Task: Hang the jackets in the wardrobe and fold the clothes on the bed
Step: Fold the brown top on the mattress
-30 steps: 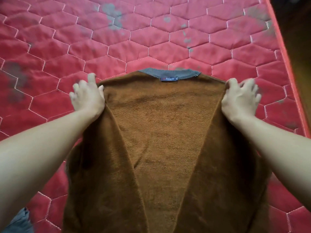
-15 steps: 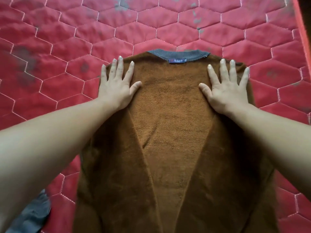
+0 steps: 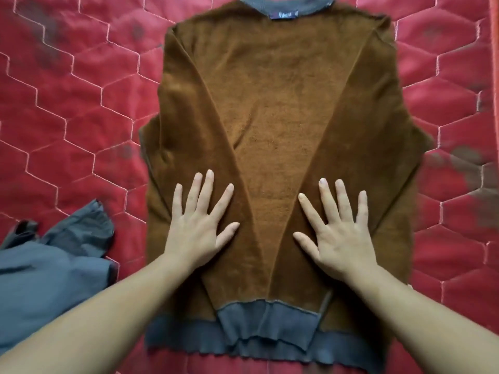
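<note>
Flat on bed (image 3: 81, 109), red quilted cover: brown sweater (image 3: 272, 103), inside out, sleeves folded inward to V, grey collar at far end, grey hem (image 3: 243, 338) nearest. Left hand (image 3: 201, 228) on left sleeve, right hand (image 3: 336, 233) on right sleeve; both palms down, fingers spread, gripping nothing. Grey garment (image 3: 48, 271) crumpled just left of sweater.

Left hand (image 3: 198, 233) and right hand (image 3: 339, 236) press flat, fingers spread, on brown sweater (image 3: 270, 98) atop red quilt (image 3: 67, 103).
</note>
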### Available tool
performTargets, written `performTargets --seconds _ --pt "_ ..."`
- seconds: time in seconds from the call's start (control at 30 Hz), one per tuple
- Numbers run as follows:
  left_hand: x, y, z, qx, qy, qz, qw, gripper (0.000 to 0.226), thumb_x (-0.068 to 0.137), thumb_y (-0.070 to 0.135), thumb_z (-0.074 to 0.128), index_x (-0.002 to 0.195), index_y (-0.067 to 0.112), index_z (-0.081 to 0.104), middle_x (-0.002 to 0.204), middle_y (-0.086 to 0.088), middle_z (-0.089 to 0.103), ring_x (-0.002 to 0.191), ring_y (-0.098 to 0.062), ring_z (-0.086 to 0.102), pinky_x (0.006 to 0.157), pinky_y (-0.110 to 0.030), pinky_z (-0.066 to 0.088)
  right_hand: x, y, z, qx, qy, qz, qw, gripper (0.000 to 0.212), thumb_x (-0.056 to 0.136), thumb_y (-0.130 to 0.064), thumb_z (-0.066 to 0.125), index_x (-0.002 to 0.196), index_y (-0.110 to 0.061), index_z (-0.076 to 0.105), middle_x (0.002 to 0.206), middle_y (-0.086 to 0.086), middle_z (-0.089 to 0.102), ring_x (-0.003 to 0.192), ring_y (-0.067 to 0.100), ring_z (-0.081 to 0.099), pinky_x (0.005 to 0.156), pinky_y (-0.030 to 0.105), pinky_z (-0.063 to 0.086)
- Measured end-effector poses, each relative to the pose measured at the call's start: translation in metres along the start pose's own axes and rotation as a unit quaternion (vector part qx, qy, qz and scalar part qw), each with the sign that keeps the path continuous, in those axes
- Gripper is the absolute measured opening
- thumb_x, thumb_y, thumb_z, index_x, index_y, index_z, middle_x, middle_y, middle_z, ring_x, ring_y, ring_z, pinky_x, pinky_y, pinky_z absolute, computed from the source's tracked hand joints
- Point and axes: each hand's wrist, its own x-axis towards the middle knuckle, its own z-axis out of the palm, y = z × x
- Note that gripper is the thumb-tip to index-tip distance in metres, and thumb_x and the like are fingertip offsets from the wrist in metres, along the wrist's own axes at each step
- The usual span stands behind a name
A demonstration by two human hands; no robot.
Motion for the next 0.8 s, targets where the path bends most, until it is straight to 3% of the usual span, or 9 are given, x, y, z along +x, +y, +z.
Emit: performTargets --seconds 0.13,0.3,0.43,0.6,0.7,0.8 --pt "-0.022 0.023 -0.011 -0.012 0.005 -0.005 1.0 0.074 0.1 0.061 0.03 0.162 0.024 0.015 0.168 -0.016 -0.002 0.156 -0.032 -0.004 0.12 -0.065 0.01 -0.021 -0.021 -0.008 0.016 0.012 0.001 1.0 0.074 0.101 -0.062 0.027 0.162 -0.02 0.023 0.17 0.015 0.003 0.157 0.036 -0.001 0.118 0.071 0.008" --pt "-0.124 0.07 0.016 -0.03 -0.011 0.139 0.99 0.077 0.097 0.066 0.039 0.16 0.027 0.022 0.168 -0.016 0.002 0.156 -0.033 0.004 0.116 -0.067 0.02 -0.114 -0.066 0.02 0.031 0.02 -0.119 0.992 0.077 0.096 -0.071 0.039 0.161 -0.031 0.027 0.17 0.012 0.009 0.157 0.037 0.006 0.115 0.076 0.012" --pt "-0.141 0.062 0.035 -0.014 0.001 0.16 0.987 0.073 0.097 0.069 0.04 0.159 0.036 0.021 0.168 -0.015 0.007 0.155 -0.033 0.007 0.119 -0.065 0.015 -0.133 -0.064 0.041 0.016 0.013 -0.095 0.995 0.077 0.094 -0.078 0.035 0.16 -0.041 0.021 0.171 0.011 0.008 0.157 0.039 0.003 0.113 0.078 0.009" --pt "-0.145 0.062 0.029 0.01 -0.011 0.148 0.989 0.073 0.098 0.07 0.032 0.16 0.037 0.014 0.169 -0.014 0.001 0.156 -0.032 0.002 0.118 -0.067 0.012 -0.138 -0.063 0.033 0.022 -0.014 -0.096 0.995 0.074 0.096 -0.074 0.026 0.161 -0.041 0.015 0.171 0.013 0.001 0.157 0.035 -0.003 0.115 0.075 0.011" --pt "-0.176 0.05 0.024 0.017 -0.033 0.119 0.992 0.075 0.094 0.075 0.028 0.159 0.04 0.014 0.169 -0.012 0.001 0.156 -0.033 0.003 0.111 -0.076 0.014 -0.166 -0.046 0.026 0.061 -0.013 -0.03 0.998 0.075 0.092 -0.072 0.037 0.159 -0.04 0.026 0.169 0.018 0.01 0.156 0.037 0.011 0.112 0.076 0.021" --pt "-0.208 0.036 0.022 0.02 -0.059 0.12 0.991 0.076 0.091 0.071 0.034 0.159 0.041 0.019 0.169 -0.011 0.007 0.154 -0.035 0.014 0.107 -0.077 0.023 -0.19 -0.028 0.024 0.016 -0.028 -0.111 0.993 0.094 0.08 -0.074 0.063 0.159 -0.039 0.026 0.169 0.015 0.017 0.153 0.039 0.022 0.105 0.079 0.027"
